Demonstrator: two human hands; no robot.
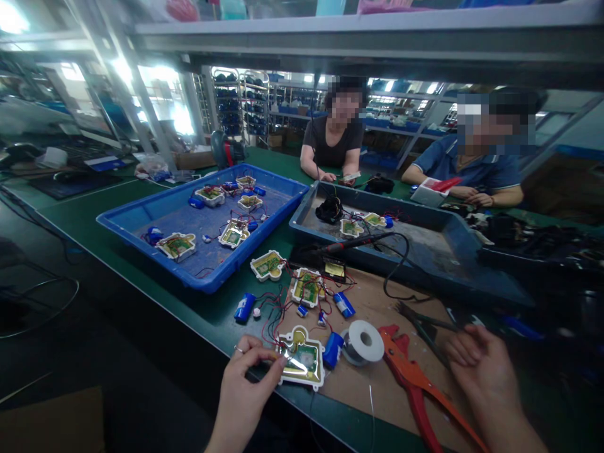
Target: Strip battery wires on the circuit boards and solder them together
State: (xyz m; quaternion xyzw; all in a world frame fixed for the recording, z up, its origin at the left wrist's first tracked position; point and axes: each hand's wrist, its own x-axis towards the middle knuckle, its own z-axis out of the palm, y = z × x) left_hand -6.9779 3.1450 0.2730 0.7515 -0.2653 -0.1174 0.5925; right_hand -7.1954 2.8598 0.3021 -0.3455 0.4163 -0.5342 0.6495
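Left hand [246, 376] pinches the left edge of the white-framed circuit board [306, 363], far nearer it than the right hand [486, 371], curled around pliers [416, 318].

No lettering, number, brand or sign can be read. The pale marks on the short blue cylinder [245, 307] and on the tilted blue cylinder [344, 304] are too small and blurred to decipher.

Left hand [244, 385] at white-framed circuit board [309, 363], right hand [486, 368] by dark pliers [422, 327]
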